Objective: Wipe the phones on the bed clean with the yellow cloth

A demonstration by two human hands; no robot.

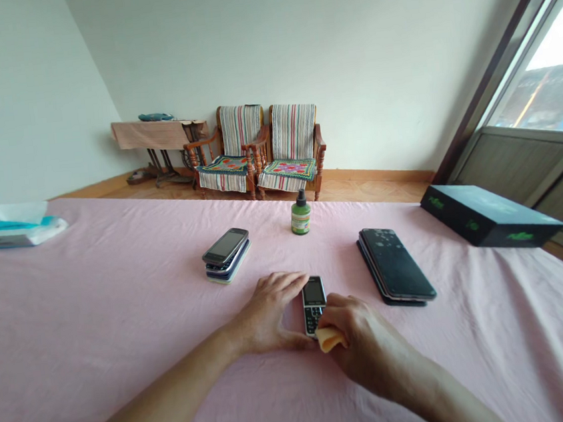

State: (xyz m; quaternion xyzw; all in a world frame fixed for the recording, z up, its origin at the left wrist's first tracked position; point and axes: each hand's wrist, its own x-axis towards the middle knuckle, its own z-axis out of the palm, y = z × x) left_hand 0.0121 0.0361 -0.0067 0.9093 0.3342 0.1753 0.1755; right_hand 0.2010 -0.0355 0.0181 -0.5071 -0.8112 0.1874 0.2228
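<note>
Head view: keypad phone (313, 292) laid flat on pink sheet (123, 335), held by left hand (271, 314), fingertips at top edge, thumb at bottom, seemingly so sliding is prevented; folded yellow cloth (330, 339) clenched in right hand (359, 332) over lower keys (310, 323).

In the lower centre of the frame, the left hand (272, 311) braces a keypad phone (313, 292) by its ends on the pink cloth (135, 307); the right hand (350, 330) presses a folded orange rag (330, 340) at its keys. Stacked phones (225, 246) lie left of centre, larger ones (398, 264) right of centre, with a green bottle (301, 218) between. A black box (493, 212) sits at right, tissues (12, 232) at far left, two chairs (241, 124) at upper centre.
</note>
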